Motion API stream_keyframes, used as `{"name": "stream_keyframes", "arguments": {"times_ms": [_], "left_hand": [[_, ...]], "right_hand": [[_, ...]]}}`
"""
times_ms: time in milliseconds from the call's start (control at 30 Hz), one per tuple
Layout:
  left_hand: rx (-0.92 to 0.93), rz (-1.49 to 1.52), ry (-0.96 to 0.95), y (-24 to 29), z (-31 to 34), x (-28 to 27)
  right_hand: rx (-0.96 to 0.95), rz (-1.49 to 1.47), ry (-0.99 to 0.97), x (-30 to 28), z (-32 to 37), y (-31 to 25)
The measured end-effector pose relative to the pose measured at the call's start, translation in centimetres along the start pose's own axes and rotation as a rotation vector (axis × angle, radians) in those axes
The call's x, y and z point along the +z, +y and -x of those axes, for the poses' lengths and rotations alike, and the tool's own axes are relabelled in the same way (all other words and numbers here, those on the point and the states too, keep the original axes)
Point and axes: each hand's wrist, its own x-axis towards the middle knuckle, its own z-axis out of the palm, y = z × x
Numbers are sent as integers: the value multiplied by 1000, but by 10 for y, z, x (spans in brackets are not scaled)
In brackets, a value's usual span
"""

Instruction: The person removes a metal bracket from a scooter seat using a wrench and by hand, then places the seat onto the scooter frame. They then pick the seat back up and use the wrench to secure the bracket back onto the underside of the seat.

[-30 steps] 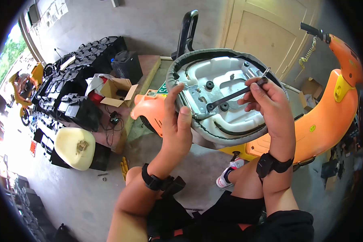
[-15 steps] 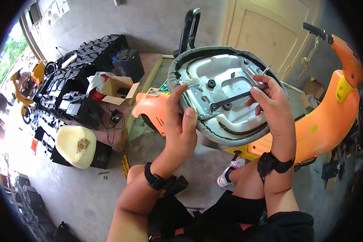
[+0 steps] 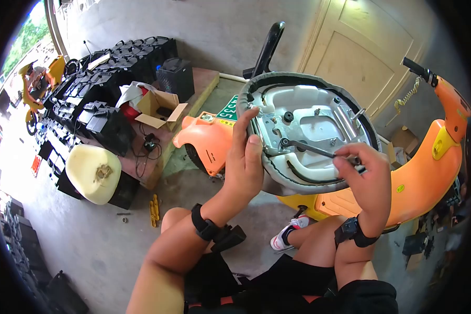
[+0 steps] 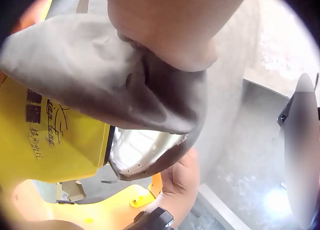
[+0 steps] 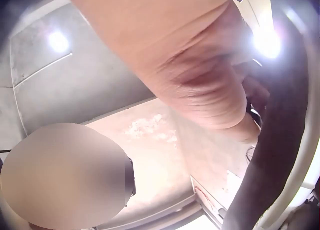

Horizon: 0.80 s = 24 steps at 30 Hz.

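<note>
The scooter seat (image 3: pixel 285 95) is tipped up, its white underside, metal bracket plate (image 3: pixel 273 121) and grey cover edge facing me. My left hand (image 3: pixel 242 162) holds its left edge, index finger and thumb at the rim; the other fingers are hidden behind. In the left wrist view the grey cover (image 4: pixel 75 55) creases beside that hand. My right hand (image 3: pixel 372 170) pinches the handle end of a dark wrench (image 3: pixel 310 147), whose ring end sits over a fastener by the bracket. In the right wrist view the wrench is hidden behind my right hand (image 5: pixel 200 80).
The orange scooter body (image 3: pixel 424 167) runs to the right, its rear fender (image 3: pixel 206 138) to the left. Black batteries (image 3: pixel 110 125) and an open cardboard box (image 3: pixel 159 107) stand at the left. A cream foam pad (image 3: pixel 91 172) and yellow metal parts (image 3: pixel 154 209) lie nearer.
My right hand has swung the wrench's handle down toward me, with the ring end still by the bracket. My left hand keeps its place at the seat edge. The head view has shifted slightly.
</note>
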Motion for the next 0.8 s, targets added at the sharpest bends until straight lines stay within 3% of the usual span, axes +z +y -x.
{"name": "stream_keyframes", "arguments": {"times_ms": [33, 100, 300, 433, 500, 700, 767, 800], "left_hand": [[-23, 7, 0, 2, -1, 0], [-46, 16, -1, 1, -2, 0], [-37, 101, 27, -8, -3, 4], [-44, 127, 35, -10, -3, 5], [-23, 77, 47, -10, -3, 4], [-47, -93, -25, 15, 15, 13], [-46, -99, -31, 20, 18, 14], [-151, -88, -59, 26, 17, 12]], "right_hand": [[-2, 3, -3, -1, 2, -2], [-299, 44, -97, -2, 4, -5], [-522, 32, -25, 10, 2, -9], [-609, -1, -109, 12, 1, -15], [-753, 148, -111, 17, 3, -23], [-810, 112, -79, 48, 14, -41], [-761, 100, -20, 51, 14, -42], [-691, 46, -34, 52, 15, -43]]}}
